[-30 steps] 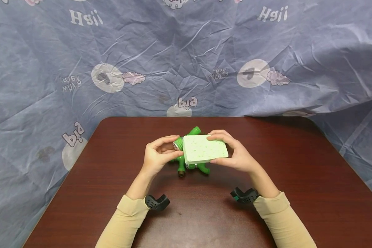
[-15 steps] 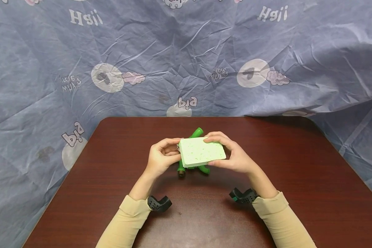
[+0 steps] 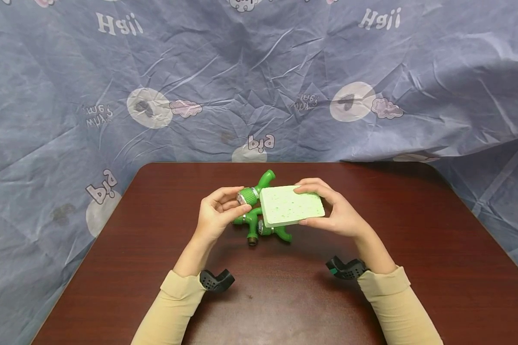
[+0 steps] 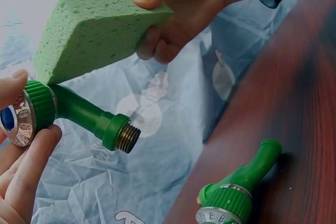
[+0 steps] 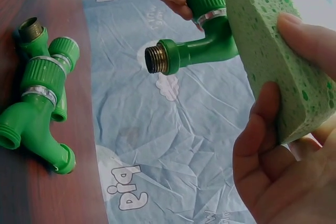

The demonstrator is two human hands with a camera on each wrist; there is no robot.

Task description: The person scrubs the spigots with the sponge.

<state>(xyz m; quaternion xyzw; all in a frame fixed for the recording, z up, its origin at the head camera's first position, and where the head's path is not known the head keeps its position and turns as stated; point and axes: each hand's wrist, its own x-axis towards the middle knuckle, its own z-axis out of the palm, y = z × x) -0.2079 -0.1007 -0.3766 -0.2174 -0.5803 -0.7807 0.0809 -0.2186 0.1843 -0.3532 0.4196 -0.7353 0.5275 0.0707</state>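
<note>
My left hand (image 3: pixel 213 218) pinches the ribbed knob of a green plastic tap (image 4: pixel 79 106), thumb on one side and fingers on the other. In the left wrist view its brass-threaded inlet points right and down. My right hand (image 3: pixel 341 215) grips a light green sponge (image 3: pixel 291 205) by its right end, thumb on one face and fingers beneath. The sponge's left end lies right at the tap's body and hides part of it in the head view. Both are held above the table, over two more green taps.
Two green taps, one with its threaded end forward (image 3: pixel 252 229) and one with a curved spout (image 3: pixel 281 233), lie on the dark red-brown table (image 3: pixel 276 302). A wrinkled blue-grey printed cloth (image 3: pixel 224 81) hangs behind the table's far edge.
The sponge first moved left over the tap, covering its knob, and then slid back right. The hands are now a little farther apart, and the knob and spout show again.
</note>
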